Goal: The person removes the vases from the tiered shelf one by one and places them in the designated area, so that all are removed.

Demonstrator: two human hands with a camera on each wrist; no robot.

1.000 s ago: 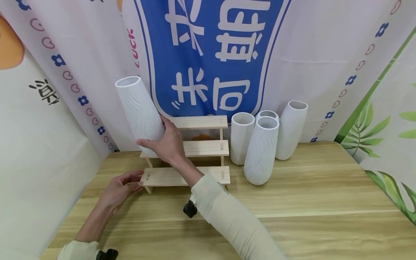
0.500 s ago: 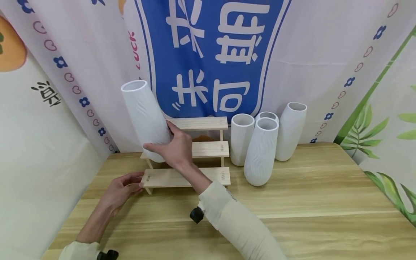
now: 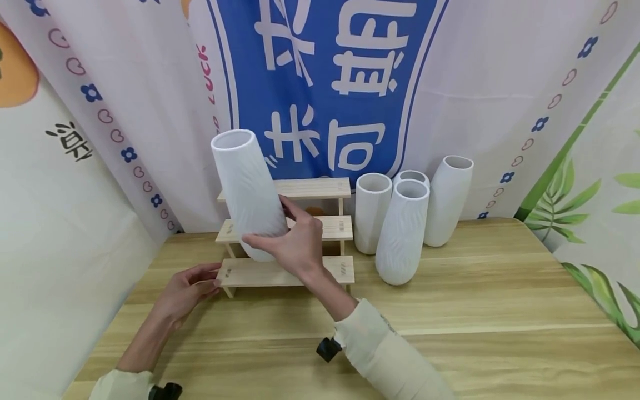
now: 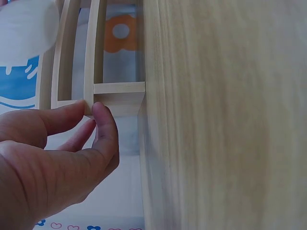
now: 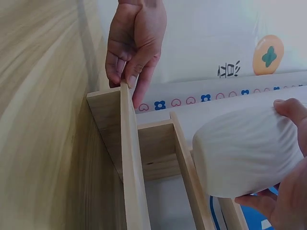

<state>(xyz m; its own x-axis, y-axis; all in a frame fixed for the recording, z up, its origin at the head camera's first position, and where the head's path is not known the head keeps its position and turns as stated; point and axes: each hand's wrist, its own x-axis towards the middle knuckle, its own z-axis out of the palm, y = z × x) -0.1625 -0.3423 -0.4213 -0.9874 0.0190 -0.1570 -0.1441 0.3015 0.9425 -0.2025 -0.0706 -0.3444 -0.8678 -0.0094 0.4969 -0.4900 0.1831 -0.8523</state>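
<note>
A three-step wooden display stand [image 3: 320, 269] is set at the back of the table. My left hand [image 3: 180, 294] pinches the left end of its lowest plank; the left wrist view shows thumb and fingertip on the plank's corner [image 4: 88, 93]. My right hand [image 3: 300, 241] grips a tall white ceramic vase [image 3: 245, 186] near its base, with the thumb in front. The vase has a wavy relief and leans to the left. Its bottom overlaps the back of the lowest step in the head view. In the right wrist view, its rounded base [image 5: 211, 158] shows beside the steps.
Several white vases stand right of the stand: a straight ribbed one [image 3: 370, 216], a wavy one [image 3: 404, 239] in front, a slanted one [image 3: 447, 205], and one mostly hidden. Behind hangs a printed curtain [image 3: 480, 66]. The wood-grain table [image 3: 450, 328] extends in front.
My right hand has carried the vase rightward and slightly down, from the stand's left end toward its middle. My left hand stays on the lowest plank.
</note>
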